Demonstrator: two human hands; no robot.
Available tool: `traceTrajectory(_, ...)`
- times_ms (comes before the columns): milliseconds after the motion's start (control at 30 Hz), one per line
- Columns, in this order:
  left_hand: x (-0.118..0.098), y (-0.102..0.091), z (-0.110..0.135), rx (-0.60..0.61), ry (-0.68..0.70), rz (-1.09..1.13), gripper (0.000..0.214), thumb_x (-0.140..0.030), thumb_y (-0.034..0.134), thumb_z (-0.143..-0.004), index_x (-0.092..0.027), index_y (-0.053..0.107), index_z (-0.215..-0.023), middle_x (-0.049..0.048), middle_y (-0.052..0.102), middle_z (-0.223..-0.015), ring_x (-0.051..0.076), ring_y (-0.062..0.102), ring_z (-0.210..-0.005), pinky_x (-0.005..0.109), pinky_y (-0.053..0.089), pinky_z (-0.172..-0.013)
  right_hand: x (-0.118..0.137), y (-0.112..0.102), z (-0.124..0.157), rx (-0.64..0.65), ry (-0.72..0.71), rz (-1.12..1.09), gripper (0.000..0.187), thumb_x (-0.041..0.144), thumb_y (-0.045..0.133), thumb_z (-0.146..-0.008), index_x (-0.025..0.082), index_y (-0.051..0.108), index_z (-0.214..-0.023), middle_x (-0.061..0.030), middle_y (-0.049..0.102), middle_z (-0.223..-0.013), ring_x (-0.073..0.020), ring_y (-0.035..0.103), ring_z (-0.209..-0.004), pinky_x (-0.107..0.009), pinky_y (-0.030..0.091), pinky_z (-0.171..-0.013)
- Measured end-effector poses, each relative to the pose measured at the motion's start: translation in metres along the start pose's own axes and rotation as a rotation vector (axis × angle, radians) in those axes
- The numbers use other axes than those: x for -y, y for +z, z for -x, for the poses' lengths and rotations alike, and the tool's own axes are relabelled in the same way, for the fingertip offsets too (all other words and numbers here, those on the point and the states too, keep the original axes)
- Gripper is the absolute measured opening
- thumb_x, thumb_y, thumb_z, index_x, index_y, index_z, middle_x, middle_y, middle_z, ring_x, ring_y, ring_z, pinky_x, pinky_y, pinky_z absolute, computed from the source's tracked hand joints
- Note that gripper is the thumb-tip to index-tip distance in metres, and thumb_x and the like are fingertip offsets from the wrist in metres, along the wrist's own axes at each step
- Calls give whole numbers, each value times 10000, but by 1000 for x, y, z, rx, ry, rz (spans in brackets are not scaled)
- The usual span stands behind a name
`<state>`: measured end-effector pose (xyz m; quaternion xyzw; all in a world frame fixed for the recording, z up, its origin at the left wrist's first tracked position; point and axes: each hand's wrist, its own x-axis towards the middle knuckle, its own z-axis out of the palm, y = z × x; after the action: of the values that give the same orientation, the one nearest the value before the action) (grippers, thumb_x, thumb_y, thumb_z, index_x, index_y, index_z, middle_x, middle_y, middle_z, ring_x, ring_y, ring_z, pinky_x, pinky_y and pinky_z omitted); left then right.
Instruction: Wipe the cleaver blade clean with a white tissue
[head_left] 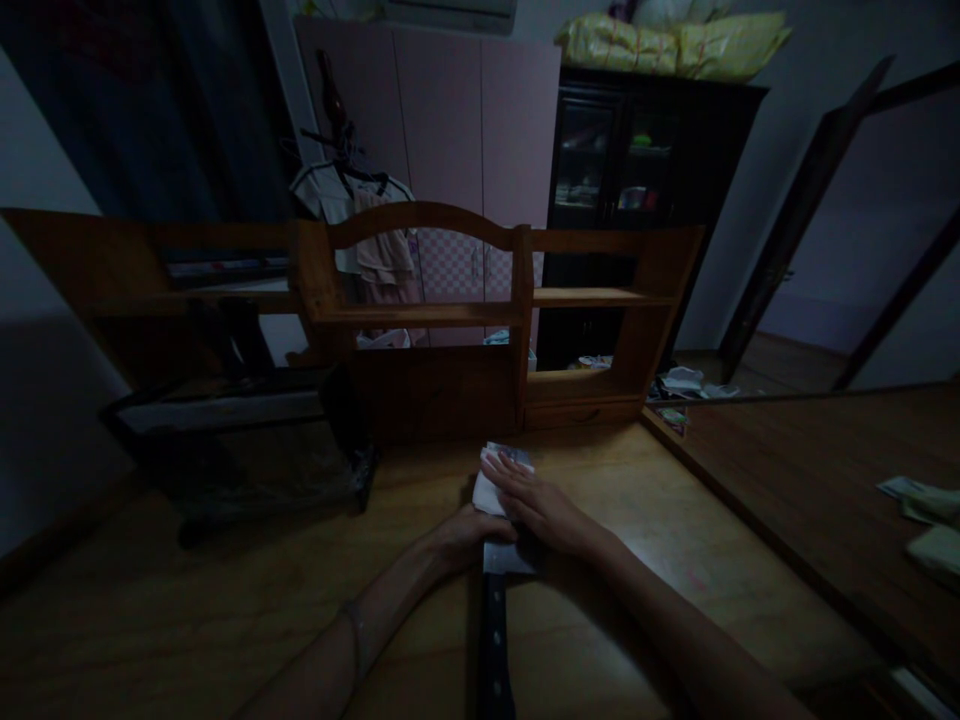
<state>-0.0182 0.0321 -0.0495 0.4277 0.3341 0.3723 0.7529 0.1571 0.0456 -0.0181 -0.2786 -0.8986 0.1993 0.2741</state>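
— Where is the paper [486, 492]?

— On the counter [645, 520], in front of the wooden shelf [442, 315], under both hands.

— What are the hands doing?

— The right hand [541, 512] lies flat on top, its fingers [510, 470] stretched out and held close together, pressing down. The left hand [465, 537] is curled at the paper's near left edge. In this gloom I cannot tell whether its fingers pinch the sheet or only rest against it.

— And the dark strip [493, 640]?

— It runs from below the hands toward the camera. It is too dim to name.

— How would the paper handle?

— Light, thin and limp, I judge, perhaps folded. It would slide easily on the smooth wood and crease at a touch. A free corner or the far edge past the fingertips looks the best place to take hold, with one palm keeping it pinned.
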Motion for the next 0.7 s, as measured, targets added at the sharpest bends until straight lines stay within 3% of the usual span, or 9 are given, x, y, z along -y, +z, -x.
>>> traceTrajectory(167,-6,3,3,50,-8,56,451,6,713,-532,-120,658,-962,59,681,-876,185,647,-770,307,490,-745,-12,-2,2,-37,14,-108,481,263,461,-980,294,380,-1453,-29,353,-1526,-227,292,-1423,-455,306,-1150)
traceTrajectory(267,-10,6,5,78,18,83,588,19,701,-535,-151,618,-1092,57,664,-940,186,640,-800,315,497,-755,-23,0,3,-115,62,-65,491,190,469,-958,266,413,-1439,-57,389,-1505,-237,335,-1402,-472,319,-1142)
traceTrajectory(467,-9,5,4,86,20,54,621,24,674,-562,-144,592,-1154,73,657,-951,204,634,-823,324,501,-742,-39,9,5,-205,160,136,572,97,438,-917,195,354,-1474,-112,315,-1539,-246,272,-1432,-491,284,-1161)
traceTrajectory(600,-7,3,3,99,31,70,549,25,673,-562,-141,627,-1083,77,674,-965,196,644,-825,307,502,-736,-30,10,4,-140,108,135,651,47,404,-893,222,269,-1506,-77,236,-1573,-227,200,-1456,-484,233,-1183)
traceTrajectory(700,-6,5,3,29,-11,76,488,31,687,-534,-127,655,-994,74,694,-918,188,655,-788,295,504,-725,-15,9,1,-71,25,43,665,63,407,-903,260,231,-1514,-42,205,-1584,-215,171,-1462,-469,216,-1190)
